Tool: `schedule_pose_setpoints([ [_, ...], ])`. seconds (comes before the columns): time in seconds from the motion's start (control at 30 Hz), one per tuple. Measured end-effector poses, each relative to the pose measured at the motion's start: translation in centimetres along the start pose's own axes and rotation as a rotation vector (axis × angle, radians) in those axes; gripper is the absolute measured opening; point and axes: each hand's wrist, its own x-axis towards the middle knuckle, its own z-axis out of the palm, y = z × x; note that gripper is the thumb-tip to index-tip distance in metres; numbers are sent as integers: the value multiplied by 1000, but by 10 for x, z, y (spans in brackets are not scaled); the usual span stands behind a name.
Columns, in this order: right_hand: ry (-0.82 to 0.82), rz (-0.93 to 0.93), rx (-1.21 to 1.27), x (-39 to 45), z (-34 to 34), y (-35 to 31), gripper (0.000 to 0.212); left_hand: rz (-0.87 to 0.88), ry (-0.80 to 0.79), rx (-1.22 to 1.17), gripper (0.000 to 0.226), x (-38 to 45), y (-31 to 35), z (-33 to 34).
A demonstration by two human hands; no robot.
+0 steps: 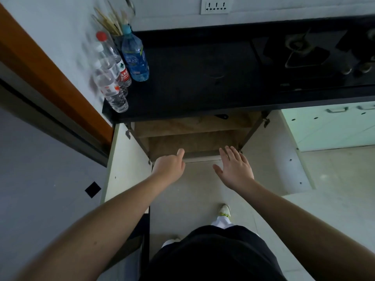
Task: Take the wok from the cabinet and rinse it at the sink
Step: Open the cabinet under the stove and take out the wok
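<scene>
The cabinet (190, 142) under the black countertop (182, 94) stands with both doors swung out, showing brown wooden shelves. No wok is plainly in view; only a small dark piece (222, 116) shows just beneath the counter edge. My left hand (169, 167) reaches toward the cabinet's front lower edge, thumb out, fingers pointing away and mostly hidden, holding nothing. My right hand (235, 169) hovers beside it with fingers straight and spread, also holding nothing.
The left door (125, 169) and right door (272, 155) flank my arms. Several water bottles (121, 65) and a chopstick holder stand at the counter's left end. A gas stove (308, 51) is at the right. My feet are on the tiled floor (192, 199).
</scene>
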Motion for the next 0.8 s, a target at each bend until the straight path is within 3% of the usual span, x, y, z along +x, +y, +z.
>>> schedule_pose_setpoints([
  [0.4, -33, 23, 54, 122, 37, 70, 72, -74, -113, -5, 25, 124, 33, 41],
  [0.7, 30, 88, 42, 250, 108, 99, 66, -162, 0, -225, 12, 227, 28, 129],
  [0.8, 139, 110, 36, 293, 123, 110, 68, -213, 63, -290, 12, 258, 16, 164],
])
